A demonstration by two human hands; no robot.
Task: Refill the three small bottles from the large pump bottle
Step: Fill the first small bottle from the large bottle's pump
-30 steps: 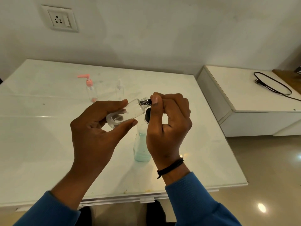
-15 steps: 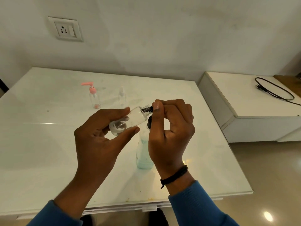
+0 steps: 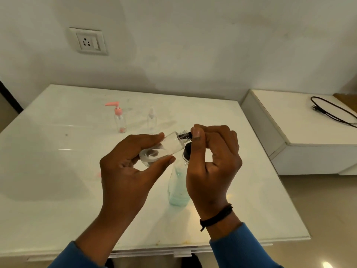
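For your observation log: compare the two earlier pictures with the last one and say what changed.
Little changed. The right hand has drawn the dark cap slightly off the small bottle, so the bare threaded neck now shows. The left hand keeps its grip on the tilted bottle. The large bottle and the two far bottles stay put; only the camera shifted.

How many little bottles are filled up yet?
None that I can see. In hand: the left hand holds an empty-looking clear small bottle while the right hand grips its cap. Left: the pink-pump bottle and clear spray bottle wait, looking nearly empty; the large bottle holds green liquid.
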